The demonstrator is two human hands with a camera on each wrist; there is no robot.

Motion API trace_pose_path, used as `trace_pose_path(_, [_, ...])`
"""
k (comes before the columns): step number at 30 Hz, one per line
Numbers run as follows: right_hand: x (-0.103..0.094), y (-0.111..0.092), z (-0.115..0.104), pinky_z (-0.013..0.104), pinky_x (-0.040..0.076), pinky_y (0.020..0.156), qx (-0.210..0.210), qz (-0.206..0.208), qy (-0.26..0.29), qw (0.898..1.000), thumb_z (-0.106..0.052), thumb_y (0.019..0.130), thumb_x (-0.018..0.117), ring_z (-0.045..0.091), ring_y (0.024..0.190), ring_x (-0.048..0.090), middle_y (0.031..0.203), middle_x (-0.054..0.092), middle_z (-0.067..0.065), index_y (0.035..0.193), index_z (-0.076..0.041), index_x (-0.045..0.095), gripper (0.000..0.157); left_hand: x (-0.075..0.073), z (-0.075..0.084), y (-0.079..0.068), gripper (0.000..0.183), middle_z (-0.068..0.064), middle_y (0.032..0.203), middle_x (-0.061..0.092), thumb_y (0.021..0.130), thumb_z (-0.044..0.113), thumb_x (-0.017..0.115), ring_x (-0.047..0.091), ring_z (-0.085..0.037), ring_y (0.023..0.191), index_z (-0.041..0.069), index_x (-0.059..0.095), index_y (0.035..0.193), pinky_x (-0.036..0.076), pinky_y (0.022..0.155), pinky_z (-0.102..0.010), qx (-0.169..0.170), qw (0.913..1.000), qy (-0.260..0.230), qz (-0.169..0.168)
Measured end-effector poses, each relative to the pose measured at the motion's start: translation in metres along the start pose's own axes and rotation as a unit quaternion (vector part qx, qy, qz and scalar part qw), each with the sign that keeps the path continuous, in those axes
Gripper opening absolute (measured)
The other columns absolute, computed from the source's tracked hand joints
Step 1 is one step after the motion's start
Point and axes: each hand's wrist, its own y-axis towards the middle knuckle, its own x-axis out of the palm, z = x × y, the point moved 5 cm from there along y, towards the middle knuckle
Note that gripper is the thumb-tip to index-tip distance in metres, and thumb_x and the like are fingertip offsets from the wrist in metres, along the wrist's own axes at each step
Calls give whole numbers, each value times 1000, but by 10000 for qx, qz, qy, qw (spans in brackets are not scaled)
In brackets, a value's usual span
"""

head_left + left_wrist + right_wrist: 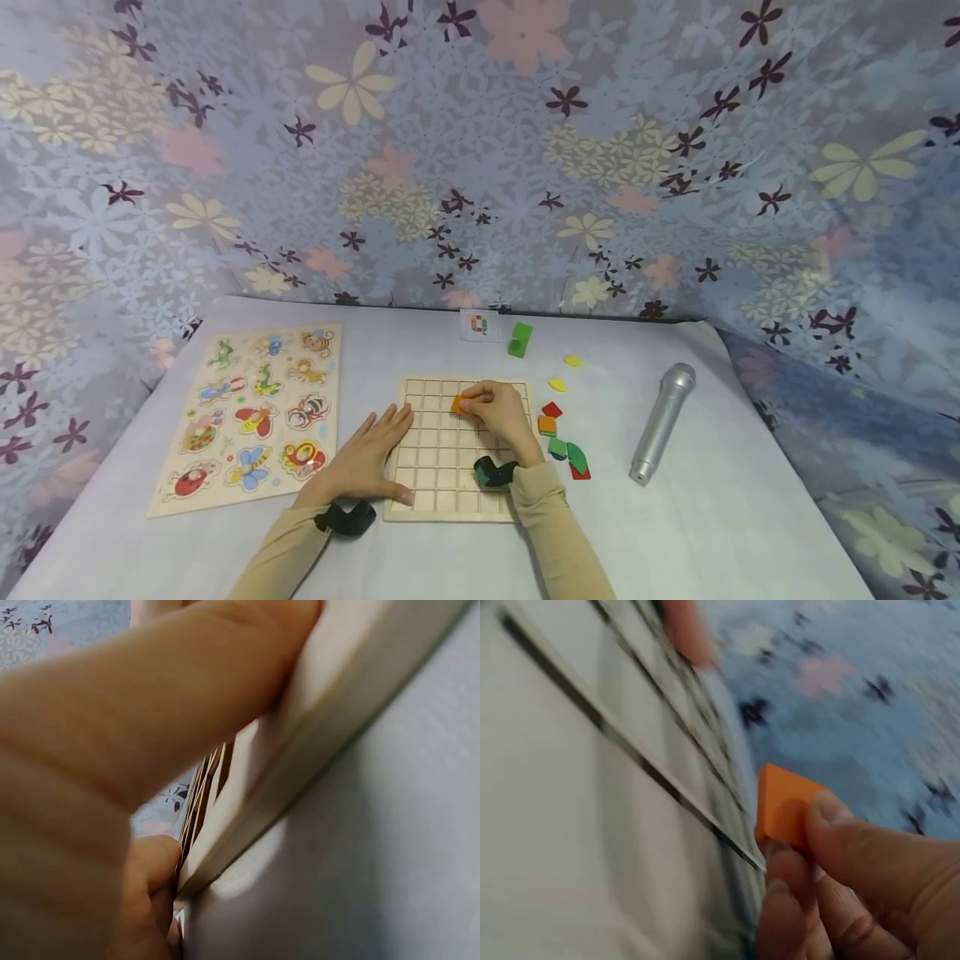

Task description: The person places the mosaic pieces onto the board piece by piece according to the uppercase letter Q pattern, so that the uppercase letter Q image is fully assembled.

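A square wooden board (424, 477) with a grid of shallow cells lies in front of me. My left hand (367, 458) rests on its left edge, fingers spread and straight; in the left wrist view the thumb (202, 682) lies across the board's rim. Over the upper middle of the grid, my right hand (498, 414) pinches an orange square tile (784, 806) between thumb and fingertips. The right wrist view shows this tile tilted, close to the grid; whether it touches the board I cannot tell.
Right of the board lie several coloured pieces, among them a red tile (552, 409), an orange tile (547, 426) and a green curved piece (577, 457). Beyond are green blocks (520, 340) and a small pattern card (479, 325). An insect puzzle (255, 417) lies left, a silver microphone (663, 423) right.
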Motion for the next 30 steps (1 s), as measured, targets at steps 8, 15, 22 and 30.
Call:
trace_pose_path(8, [18, -5, -8, 27, 50, 69, -475, 291, -1073, 9927, -18, 87, 72, 15, 77, 63, 88, 70, 4, 92, -13, 75, 8, -2, 1, 9, 125, -18, 160, 20, 60, 65, 78, 15, -39, 150, -2, 25, 151, 9, 121, -56, 131, 9999, 52, 84])
trace_pose_path(15, [12, -3, -13, 27, 51, 70, -759, 50, -1273, 9889, -16, 89, 70, 17, 81, 61, 93, 65, 6, 97, -10, 76, 12, -9, 4, 17, 123, -18, 161, 19, 62, 62, 79, 14, -38, 150, -3, 24, 151, 8, 122, -55, 138, 9998, 104, 48])
trace_pose_path(22, [-29, -8, 0, 28, 56, 71, -406, -207, -511, 9977, -14, 90, 67, 24, 92, 67, 108, 71, 12, 115, -7, 70, 26, -2, 0, 8, 124, -19, 160, 21, 59, 62, 80, 16, -40, 149, -3, 27, 150, 9, 121, -57, 91, 9998, 24, 148])
trace_pose_path(30, [-96, -27, 42, 27, 52, 71, 489, -4, -920, 9946, -8, 83, 73, 25, 94, 63, 109, 68, 17, 116, -1, 67, 34, 2, -3, -1, 125, -20, 159, 23, 59, 66, 78, 18, -42, 148, -3, 27, 150, 11, 119, -59, 100, 9996, 39, 247])
